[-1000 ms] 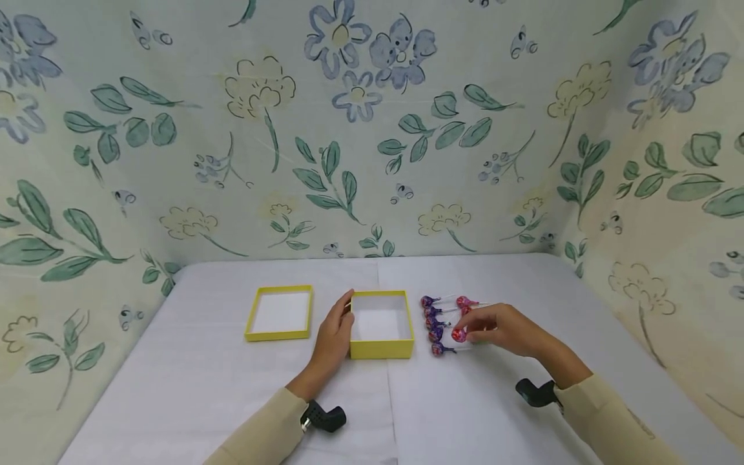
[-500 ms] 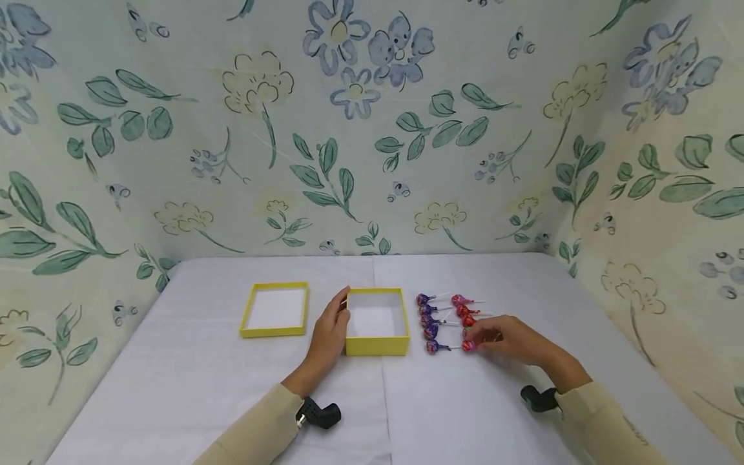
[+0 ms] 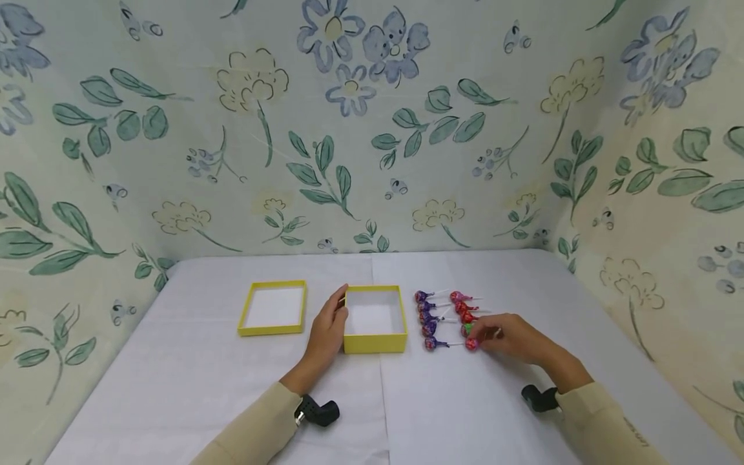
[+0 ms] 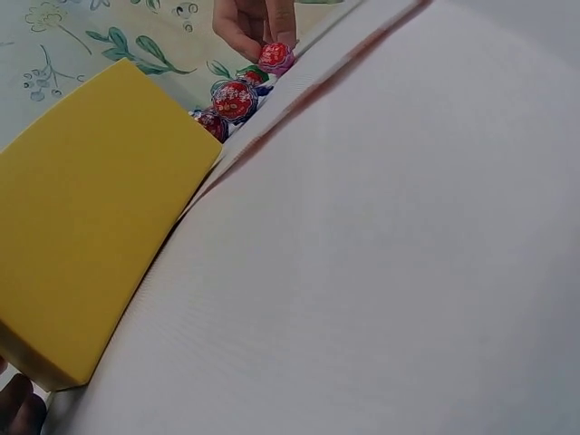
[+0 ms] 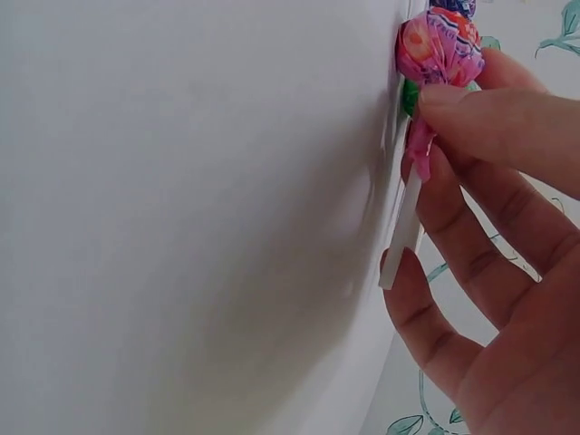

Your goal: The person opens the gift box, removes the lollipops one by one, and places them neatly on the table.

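Note:
My right hand [image 3: 508,337] pinches a pink-wrapped lollipop [image 5: 440,50] between thumb and fingers, just below its candy head, with the white stick pointing back along the fingers. In the head view it is low over the cloth, at the near end of the right-hand row of lollipops. A green lollipop [image 3: 467,330] shows partly behind the fingertips. Red lollipops [image 3: 467,310] and a pink one lie farther back. My left hand [image 3: 327,329] rests along the left wall of an open yellow box [image 3: 374,343] with a white inside, its fingers extended toward the far corner.
Several purple lollipops [image 3: 429,329] form a column between the box and the right hand, sticks pointing right. A shallow yellow lid [image 3: 271,330] lies inside-up left of the box. White cloth [image 3: 465,413] covers the table; a floral backdrop [image 3: 349,161] stands behind and at the sides.
My right hand has brought the pink lollipop nearer to the table's front and slightly right, uncovering the red ones behind. The left hand stays at the box. The head view has shifted slightly.

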The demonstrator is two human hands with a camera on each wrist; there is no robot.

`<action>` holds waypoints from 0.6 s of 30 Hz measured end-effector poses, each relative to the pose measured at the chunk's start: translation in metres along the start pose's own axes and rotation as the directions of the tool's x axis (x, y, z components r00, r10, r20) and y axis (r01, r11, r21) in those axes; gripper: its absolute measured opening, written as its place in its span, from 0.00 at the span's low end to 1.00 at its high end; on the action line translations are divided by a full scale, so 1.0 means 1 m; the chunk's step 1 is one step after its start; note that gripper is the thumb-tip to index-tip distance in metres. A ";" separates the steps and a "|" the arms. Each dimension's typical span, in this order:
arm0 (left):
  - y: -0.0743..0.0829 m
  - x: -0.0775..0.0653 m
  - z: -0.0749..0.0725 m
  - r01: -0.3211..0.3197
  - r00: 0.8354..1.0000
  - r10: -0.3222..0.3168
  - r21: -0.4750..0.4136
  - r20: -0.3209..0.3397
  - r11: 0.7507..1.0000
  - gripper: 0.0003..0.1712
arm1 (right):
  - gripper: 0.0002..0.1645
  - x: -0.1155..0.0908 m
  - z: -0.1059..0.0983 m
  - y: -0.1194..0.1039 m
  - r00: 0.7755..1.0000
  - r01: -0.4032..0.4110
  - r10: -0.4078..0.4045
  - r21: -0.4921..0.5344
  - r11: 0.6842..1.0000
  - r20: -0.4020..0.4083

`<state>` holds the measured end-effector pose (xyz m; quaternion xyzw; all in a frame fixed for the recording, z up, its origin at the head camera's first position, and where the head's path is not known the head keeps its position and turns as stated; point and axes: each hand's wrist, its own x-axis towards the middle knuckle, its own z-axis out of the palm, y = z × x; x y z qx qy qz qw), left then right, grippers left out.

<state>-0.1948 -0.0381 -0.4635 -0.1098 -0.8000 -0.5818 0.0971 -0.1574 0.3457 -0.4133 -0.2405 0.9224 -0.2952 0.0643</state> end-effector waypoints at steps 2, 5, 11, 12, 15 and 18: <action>0.001 0.000 0.000 0.008 1.000 -0.008 -0.007 -0.003 1.000 0.26 | 0.15 0.000 0.000 -0.001 1.000 -0.008 0.008 -0.004 1.000 -0.005; 0.001 0.000 0.001 0.023 1.000 -0.023 -0.018 -0.006 1.000 0.26 | 0.16 0.000 0.000 -0.001 1.000 -0.018 0.018 -0.009 1.000 -0.007; 0.001 0.001 0.002 0.035 0.999 -0.036 -0.038 -0.015 0.999 0.26 | 0.17 0.001 -0.002 0.002 1.000 0.002 -0.003 -0.045 0.999 -0.026; 0.002 0.001 0.002 0.036 0.999 -0.037 -0.041 -0.020 0.998 0.26 | 0.17 0.001 -0.002 0.002 1.000 0.010 -0.011 -0.049 0.999 -0.030; 0.005 0.003 0.002 0.045 0.998 -0.047 -0.047 -0.036 0.998 0.26 | 0.17 0.002 -0.005 0.001 0.999 0.029 -0.031 -0.055 0.998 -0.042; 0.010 0.006 0.002 0.057 0.997 -0.059 -0.049 -0.050 0.997 0.26 | 0.17 0.002 -0.010 -0.001 0.998 0.038 -0.041 -0.061 0.997 -0.046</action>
